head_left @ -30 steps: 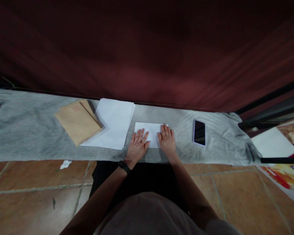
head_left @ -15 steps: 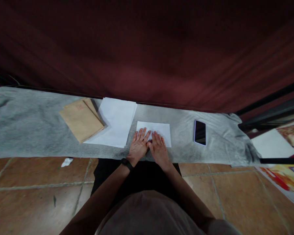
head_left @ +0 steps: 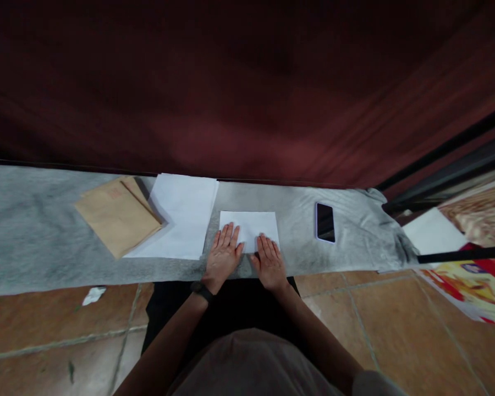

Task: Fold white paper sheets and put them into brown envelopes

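A small white sheet of paper (head_left: 249, 223), seemingly folded, lies flat on the grey cloth in front of me. My left hand (head_left: 223, 257) rests open on its lower left part, fingers stretched out, a dark band on the wrist. On the lower right part lies my right hand (head_left: 269, 264), also open with the fingers flat. Between the hands a strip of the paper shows. To the left sits a stack of larger white paper (head_left: 185, 214), and brown envelopes (head_left: 117, 217) overlap its left side.
A phone with a pale purple edge (head_left: 325, 223) lies to the right on the grey cloth (head_left: 33, 225). Dark red fabric (head_left: 231, 126) hangs behind. At the far right are a black bar (head_left: 462, 255) and a colourful printed sheet (head_left: 474, 289). White scrap (head_left: 93, 295) lies on the tiled floor.
My hands have moved apart, the left toward the paper's left side and the right toward its right side. The whole view has shifted slightly.
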`<state>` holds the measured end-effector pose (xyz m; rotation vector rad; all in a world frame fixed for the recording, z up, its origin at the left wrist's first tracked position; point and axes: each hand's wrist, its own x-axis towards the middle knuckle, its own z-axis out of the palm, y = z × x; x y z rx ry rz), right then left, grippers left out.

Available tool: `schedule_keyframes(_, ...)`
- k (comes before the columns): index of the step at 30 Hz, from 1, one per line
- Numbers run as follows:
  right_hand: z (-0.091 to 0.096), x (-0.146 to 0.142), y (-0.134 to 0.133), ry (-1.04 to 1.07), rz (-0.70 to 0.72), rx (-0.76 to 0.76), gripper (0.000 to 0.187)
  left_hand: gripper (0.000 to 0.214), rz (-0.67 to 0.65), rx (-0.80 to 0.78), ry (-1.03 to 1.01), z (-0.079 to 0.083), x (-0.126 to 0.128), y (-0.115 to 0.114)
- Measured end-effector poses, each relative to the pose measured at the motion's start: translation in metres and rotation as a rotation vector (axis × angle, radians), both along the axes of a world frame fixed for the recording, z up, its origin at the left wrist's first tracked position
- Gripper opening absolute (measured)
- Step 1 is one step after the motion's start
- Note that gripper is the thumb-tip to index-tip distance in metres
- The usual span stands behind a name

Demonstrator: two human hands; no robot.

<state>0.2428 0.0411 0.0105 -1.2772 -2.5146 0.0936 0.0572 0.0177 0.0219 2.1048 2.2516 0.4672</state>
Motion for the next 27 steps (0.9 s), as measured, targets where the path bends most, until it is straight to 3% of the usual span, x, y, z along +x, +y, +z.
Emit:
schedule_keyframes(15, -0.001, 0.043, 0.000, 0.010, -0.109, 0.012, 0.060, 0.061, 0.094, 0.073, -0.050, -0.004, -0.006, -0.035)
schedule_keyframes(19, 0.005, 0.028, 0.007, 0.069, -0.138, -0.020, 0.058, 0.062, 0.073, 0.070, -0.036, 0.003, 0.011, -0.032)
schedule_keyframes(24, 0.015, -0.007, 0.009, 0.095, 0.030, -0.124, 0.056, 0.063, -0.106, 0.005, -0.022, 0.004, 0.044, -0.023)
schedule_keyframes(27, 0.013, -0.014, 0.004, 0.074, 0.066, -0.115, 0.055, 0.066, -0.124, -0.023, -0.010, -0.003, 0.048, -0.026)
